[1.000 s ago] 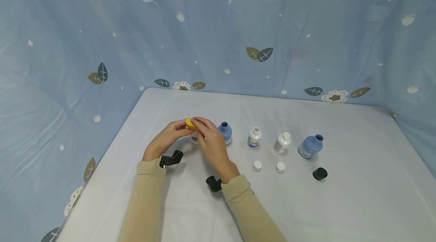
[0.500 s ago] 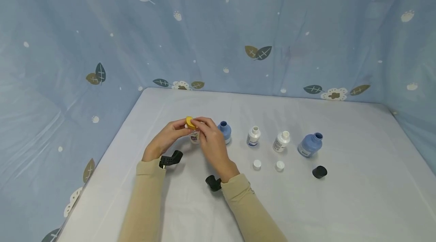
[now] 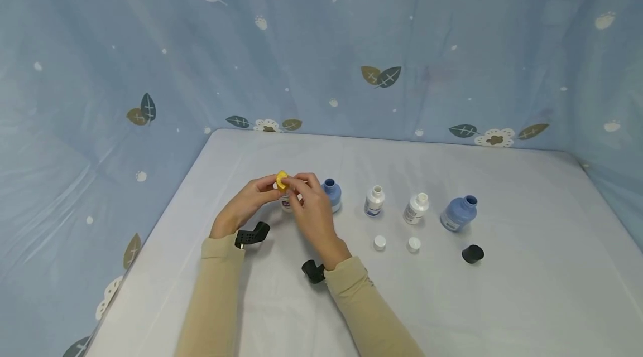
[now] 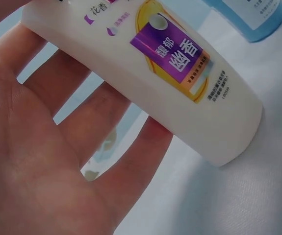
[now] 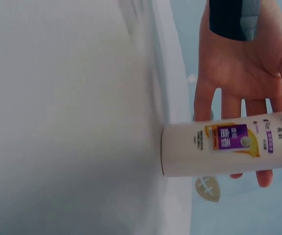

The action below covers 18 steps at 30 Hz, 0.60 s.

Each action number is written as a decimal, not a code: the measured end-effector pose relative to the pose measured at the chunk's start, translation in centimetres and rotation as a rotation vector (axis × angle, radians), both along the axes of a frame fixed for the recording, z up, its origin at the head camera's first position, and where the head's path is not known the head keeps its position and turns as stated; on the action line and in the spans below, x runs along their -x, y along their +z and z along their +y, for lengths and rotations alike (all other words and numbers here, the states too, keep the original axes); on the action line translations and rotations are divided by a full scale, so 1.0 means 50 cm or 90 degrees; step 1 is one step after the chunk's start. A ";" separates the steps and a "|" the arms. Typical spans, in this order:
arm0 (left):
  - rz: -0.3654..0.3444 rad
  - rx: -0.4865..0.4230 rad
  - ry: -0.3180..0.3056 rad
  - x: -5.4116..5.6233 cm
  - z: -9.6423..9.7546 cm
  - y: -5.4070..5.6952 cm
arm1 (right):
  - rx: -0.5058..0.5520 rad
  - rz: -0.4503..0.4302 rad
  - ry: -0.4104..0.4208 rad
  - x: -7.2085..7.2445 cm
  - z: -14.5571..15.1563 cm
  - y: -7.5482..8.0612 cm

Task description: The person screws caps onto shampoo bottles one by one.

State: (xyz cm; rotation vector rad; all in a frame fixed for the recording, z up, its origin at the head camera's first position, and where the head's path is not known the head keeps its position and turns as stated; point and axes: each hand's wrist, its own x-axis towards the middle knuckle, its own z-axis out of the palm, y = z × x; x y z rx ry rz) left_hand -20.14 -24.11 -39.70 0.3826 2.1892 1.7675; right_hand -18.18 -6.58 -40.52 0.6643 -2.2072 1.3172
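Observation:
My left hand (image 3: 246, 204) holds a white plastic bottle (image 4: 145, 93) with a purple and yellow label near its top. Long fingers of that hand pass behind it in the right wrist view, where the bottle (image 5: 194, 154) lies across the picture. At the bottle's top, my right hand (image 3: 316, 215) pinches a yellow cap (image 3: 282, 180), which tips up on edge. Both hands hide the bottle's mouth, and the cap is outside both wrist views. Right behind the right hand stands an uncapped blue bottle (image 3: 333, 196).
To the right stand two small white bottles (image 3: 374, 202) (image 3: 416, 209) and another blue bottle (image 3: 459, 214), all without caps. In front of them lie two white caps (image 3: 379, 243) (image 3: 414, 245) and a black cap (image 3: 473, 254). A patterned blue curtain (image 3: 321, 50) hangs behind the white table (image 3: 542, 279).
The yellow cap has tilted from nearly flat to up on edge in my right fingers. My left hand has kept its place, and the other bottles and caps stay put.

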 end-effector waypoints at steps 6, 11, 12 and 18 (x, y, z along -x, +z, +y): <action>0.002 -0.007 -0.021 -0.007 0.005 0.014 | 0.028 -0.024 0.012 -0.004 -0.004 0.001; -0.011 -0.021 -0.022 0.007 -0.001 -0.007 | 0.030 -0.035 0.010 -0.004 -0.004 0.001; -0.010 -0.021 -0.022 0.008 -0.002 -0.011 | 0.030 -0.037 0.010 -0.003 -0.005 0.001; -0.020 -0.034 -0.018 0.011 -0.006 -0.022 | 0.027 -0.047 0.023 -0.001 -0.006 0.000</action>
